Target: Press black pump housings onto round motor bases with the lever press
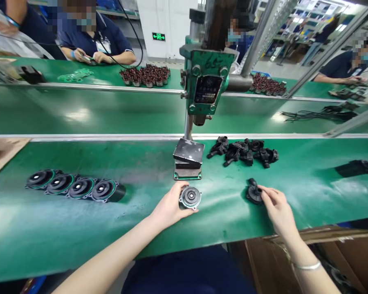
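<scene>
My left hand [168, 207] is closed around a round black motor housing [191, 197], its stepped face turned up with a thin green ring at the rim. It is just in front of the press base. Over to the right, my right hand [277, 206] grips a black plastic pump cover [253, 193] by its edge, between thumb and fingers. Several similar pump covers [247, 152] lie in a loose pile behind it. At the left, a slanted row of motor housings [79, 187] with green rings rests on the green table [135, 228].
A green hand press [207, 81] stands over a metal block [189, 152] at the centre. Across a white rail are clusters of copper-wound parts [145, 76] and green rings [76, 75]. Co-workers [95, 36] sit opposite. A cardboard box [343, 261] is below at right.
</scene>
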`<state>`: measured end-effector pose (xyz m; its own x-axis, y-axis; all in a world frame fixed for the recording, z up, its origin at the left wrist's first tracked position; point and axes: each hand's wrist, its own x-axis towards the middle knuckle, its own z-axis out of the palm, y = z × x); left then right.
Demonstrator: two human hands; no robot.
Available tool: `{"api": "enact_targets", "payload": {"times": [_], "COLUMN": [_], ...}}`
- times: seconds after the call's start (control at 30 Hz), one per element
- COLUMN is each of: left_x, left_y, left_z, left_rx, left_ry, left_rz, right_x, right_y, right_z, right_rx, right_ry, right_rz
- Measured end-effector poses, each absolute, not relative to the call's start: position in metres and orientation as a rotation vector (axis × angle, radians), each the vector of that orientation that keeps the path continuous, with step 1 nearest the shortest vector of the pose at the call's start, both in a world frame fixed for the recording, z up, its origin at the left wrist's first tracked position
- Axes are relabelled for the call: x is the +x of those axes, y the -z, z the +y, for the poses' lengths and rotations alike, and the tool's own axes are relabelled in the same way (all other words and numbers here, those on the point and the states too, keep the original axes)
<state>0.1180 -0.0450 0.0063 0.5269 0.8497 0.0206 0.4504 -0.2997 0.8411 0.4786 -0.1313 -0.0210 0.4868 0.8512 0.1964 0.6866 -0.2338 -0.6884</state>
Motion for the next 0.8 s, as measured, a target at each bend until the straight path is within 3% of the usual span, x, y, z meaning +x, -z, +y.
{"api": "enact_targets", "payload": {"times": [0.33, 0.57, 0.8], "left_x": [0.121, 0.119, 0.118], "left_y": [0.013, 0.013, 0.016], "left_z": [-0.054, -0.055, -0.054], "left_rx": [1.832, 1.716, 1.699], "left_ry": [-0.762, -0.758, -0.809], "left_rz": [1.045, 0.95, 0.93], "right_x": [0.427, 0.428, 0.357], "right_y": [0.014, 0.006, -0.042], "right_z": [-0.138, -0.095, -0.076], "right_rx": [-2.011, -1.801, -1.73], "right_ry": [-0.221, -0.424, -0.441], "right_rz": [-1.761, -1.85, -1.797]}}
